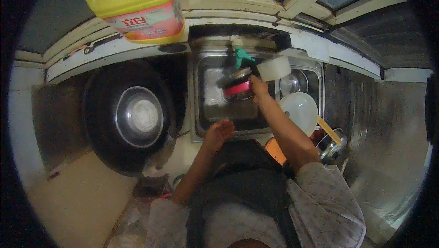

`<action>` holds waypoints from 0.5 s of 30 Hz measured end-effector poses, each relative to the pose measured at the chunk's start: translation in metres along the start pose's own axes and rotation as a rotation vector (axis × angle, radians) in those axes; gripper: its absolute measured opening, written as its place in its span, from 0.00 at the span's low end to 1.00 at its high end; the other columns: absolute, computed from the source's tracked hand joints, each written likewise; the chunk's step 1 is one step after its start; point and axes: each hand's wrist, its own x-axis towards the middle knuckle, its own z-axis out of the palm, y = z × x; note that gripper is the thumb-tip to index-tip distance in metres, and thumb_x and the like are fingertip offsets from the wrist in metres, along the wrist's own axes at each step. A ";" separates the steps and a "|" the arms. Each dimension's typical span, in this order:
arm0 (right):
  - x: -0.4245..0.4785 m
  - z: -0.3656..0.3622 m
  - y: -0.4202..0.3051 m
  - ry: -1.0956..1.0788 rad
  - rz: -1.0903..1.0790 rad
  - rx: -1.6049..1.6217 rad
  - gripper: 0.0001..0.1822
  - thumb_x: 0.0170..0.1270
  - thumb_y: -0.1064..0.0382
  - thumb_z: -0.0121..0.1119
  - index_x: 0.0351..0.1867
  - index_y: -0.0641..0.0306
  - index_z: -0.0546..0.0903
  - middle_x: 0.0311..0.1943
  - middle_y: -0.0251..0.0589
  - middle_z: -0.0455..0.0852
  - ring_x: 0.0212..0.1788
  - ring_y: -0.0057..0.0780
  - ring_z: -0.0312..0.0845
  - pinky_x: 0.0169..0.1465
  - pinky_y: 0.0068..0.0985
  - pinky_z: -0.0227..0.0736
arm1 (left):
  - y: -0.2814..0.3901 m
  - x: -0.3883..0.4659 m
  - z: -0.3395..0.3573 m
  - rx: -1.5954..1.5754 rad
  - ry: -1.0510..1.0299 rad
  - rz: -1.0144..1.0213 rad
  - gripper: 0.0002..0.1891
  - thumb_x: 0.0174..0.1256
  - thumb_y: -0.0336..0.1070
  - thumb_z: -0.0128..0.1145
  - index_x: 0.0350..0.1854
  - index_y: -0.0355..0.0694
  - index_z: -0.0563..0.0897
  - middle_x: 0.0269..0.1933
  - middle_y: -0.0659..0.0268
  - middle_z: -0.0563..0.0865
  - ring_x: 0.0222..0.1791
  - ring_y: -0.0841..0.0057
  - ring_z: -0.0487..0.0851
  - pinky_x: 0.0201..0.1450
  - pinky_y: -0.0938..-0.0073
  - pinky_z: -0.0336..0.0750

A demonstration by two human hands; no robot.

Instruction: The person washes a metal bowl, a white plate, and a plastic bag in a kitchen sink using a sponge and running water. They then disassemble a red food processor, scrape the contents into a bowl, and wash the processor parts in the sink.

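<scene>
My right hand [259, 88] is closed around a jar [238, 88] with a pink-red label and a lid. The jar is held tilted over the left basin of a steel sink [197, 97], a little below a tap with a green handle [242, 56]. Near the front rim of the basin, my left hand [221, 133] holds nothing, its fingers loosely spread and slightly curled. A whitish plastic container [274, 68] lies just right of the jar, by the divider between the basins.
A large black wok [99, 117] with a metal bowl [144, 116] inside stands left. A yellow-topped detergent jug [137, 11] stands on the back ledge. Right are a glass bowl [293, 81], a white bowl [301, 112], a yellow handle [328, 129] and a metal lid [334, 147].
</scene>
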 end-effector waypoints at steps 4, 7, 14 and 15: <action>-0.013 0.021 0.008 -0.012 0.043 0.056 0.15 0.59 0.57 0.62 0.42 0.65 0.81 0.36 0.40 0.84 0.37 0.35 0.82 0.42 0.38 0.77 | 0.010 0.002 0.010 0.071 0.043 -0.003 0.20 0.69 0.45 0.52 0.58 0.40 0.79 0.55 0.58 0.84 0.56 0.62 0.82 0.62 0.56 0.74; -0.029 0.031 -0.004 -0.027 0.163 0.005 0.15 0.56 0.54 0.64 0.42 0.59 0.81 0.36 0.39 0.83 0.38 0.34 0.80 0.41 0.42 0.74 | 0.023 0.009 0.028 0.124 0.103 0.001 0.19 0.68 0.42 0.54 0.57 0.39 0.78 0.53 0.59 0.85 0.53 0.64 0.83 0.60 0.59 0.76; -0.064 0.021 -0.042 -0.114 0.278 0.022 0.21 0.54 0.42 0.59 0.45 0.47 0.78 0.44 0.37 0.80 0.46 0.38 0.74 0.43 0.50 0.67 | 0.029 0.025 0.032 0.080 0.106 0.006 0.18 0.68 0.38 0.55 0.56 0.35 0.76 0.51 0.56 0.85 0.51 0.64 0.84 0.58 0.60 0.78; -0.065 0.017 -0.044 -0.105 0.281 0.043 0.21 0.55 0.42 0.58 0.47 0.47 0.77 0.45 0.36 0.79 0.47 0.39 0.74 0.44 0.51 0.67 | 0.025 0.028 0.029 0.099 0.078 0.034 0.18 0.68 0.38 0.55 0.56 0.35 0.76 0.52 0.55 0.85 0.51 0.63 0.84 0.58 0.60 0.78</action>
